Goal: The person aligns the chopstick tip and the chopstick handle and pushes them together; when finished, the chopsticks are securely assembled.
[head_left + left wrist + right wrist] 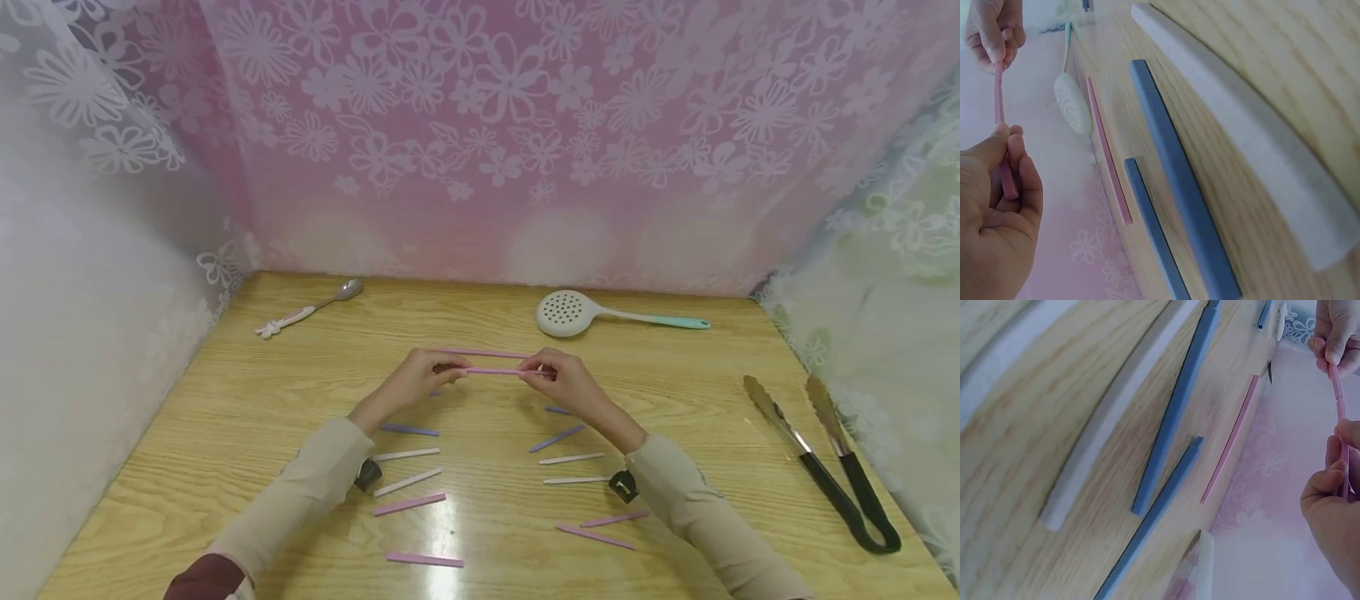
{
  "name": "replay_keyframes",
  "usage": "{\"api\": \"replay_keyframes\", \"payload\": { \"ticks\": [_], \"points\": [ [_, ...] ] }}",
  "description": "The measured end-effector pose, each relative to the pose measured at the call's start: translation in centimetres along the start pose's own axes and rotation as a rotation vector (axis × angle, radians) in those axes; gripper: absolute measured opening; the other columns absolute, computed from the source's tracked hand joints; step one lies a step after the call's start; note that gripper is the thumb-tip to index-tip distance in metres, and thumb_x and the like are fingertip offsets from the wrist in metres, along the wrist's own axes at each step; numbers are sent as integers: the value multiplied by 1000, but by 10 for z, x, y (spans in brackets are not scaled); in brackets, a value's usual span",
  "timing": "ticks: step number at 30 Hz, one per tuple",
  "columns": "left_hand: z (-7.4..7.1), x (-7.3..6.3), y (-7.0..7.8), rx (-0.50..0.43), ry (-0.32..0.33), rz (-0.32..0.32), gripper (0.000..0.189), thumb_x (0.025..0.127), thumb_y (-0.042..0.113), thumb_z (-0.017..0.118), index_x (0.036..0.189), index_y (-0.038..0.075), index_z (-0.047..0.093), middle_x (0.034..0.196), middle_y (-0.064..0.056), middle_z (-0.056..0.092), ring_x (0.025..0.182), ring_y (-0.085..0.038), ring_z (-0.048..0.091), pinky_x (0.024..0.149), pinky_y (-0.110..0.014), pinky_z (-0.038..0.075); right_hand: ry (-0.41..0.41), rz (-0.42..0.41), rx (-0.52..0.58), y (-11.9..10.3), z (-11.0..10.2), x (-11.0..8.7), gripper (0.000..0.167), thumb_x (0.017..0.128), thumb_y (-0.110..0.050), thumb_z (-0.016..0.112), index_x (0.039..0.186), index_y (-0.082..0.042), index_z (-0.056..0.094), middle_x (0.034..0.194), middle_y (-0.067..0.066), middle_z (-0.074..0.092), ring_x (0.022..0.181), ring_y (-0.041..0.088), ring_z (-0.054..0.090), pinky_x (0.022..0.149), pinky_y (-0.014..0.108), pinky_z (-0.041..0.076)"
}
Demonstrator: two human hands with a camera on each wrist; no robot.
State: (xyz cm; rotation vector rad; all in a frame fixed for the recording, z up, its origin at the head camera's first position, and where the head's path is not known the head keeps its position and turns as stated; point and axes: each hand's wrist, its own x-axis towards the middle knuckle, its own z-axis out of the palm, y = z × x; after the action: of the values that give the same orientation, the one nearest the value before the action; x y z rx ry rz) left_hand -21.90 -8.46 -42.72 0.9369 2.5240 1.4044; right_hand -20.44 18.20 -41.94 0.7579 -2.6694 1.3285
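Note:
Above the far middle of the table, my left hand [426, 373] and right hand [561, 377] hold a slim pink stick [492, 371] level between them. Each hand pinches one end between thumb and fingers. In the left wrist view a fine seam crosses the pink stick [999, 106] between the hands; the right wrist view shows it too. Just behind, a second pink stick [487, 354] lies on the table. Blue sticks lie close under each hand, one [410, 430] to the left and another [557, 437] to the right; the right-hand ones have narrower, stepped tips.
Nearer me lie white sticks [407, 454] and pink sticks [425, 559] in left and right groups. A spoon [348, 289] is at the back left, a slotted skimmer [566, 313] at the back, and black-handled tongs [832, 487] at the right edge. Flowered curtains [480, 150] border the table.

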Motion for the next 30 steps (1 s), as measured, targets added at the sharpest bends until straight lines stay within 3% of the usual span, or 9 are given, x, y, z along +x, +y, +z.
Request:
{"api": "replay_keyframes", "payload": {
  "ticks": [5,9,12,16,30],
  "points": [
    [2,-2,-1,9,21,57,23,93,6,58,112,-6,65,101,-20,69,81,-33,66,66,-30,56,11,-4,13,-1,2,-1,8,87,-6,68,92,-1,71,82,5,63,59,7,42,54,20,41],
    [4,-3,-1,25,57,114,21,92,2,58,109,-7,66,96,-22,69,76,-33,65,58,-23,53,22,-17,5,-3,3,-2,7,87,-5,68,91,0,71,80,3,60,60,7,41,54,19,40],
    [7,-3,1,46,88,147,20,91,1,59,107,-8,67,95,-20,69,75,-32,66,60,-18,52,42,-38,-2,-4,2,-2,7,86,-5,68,91,0,71,79,3,59,60,6,41,54,19,39],
    [9,-2,4,67,119,172,19,90,0,60,106,-8,67,97,-20,70,74,-32,67,64,-22,55,54,-53,-6,-5,1,-1,6,86,-4,69,90,0,71,77,2,58,59,6,40,53,19,38],
    [13,1,14,98,267,157,15,87,-5,63,100,-10,69,94,-25,69,72,-33,69,56,-17,52,155,-155,18,-10,7,1,6,82,2,71,88,4,70,73,6,56,58,1,33,49,18,30]
  ]
}}
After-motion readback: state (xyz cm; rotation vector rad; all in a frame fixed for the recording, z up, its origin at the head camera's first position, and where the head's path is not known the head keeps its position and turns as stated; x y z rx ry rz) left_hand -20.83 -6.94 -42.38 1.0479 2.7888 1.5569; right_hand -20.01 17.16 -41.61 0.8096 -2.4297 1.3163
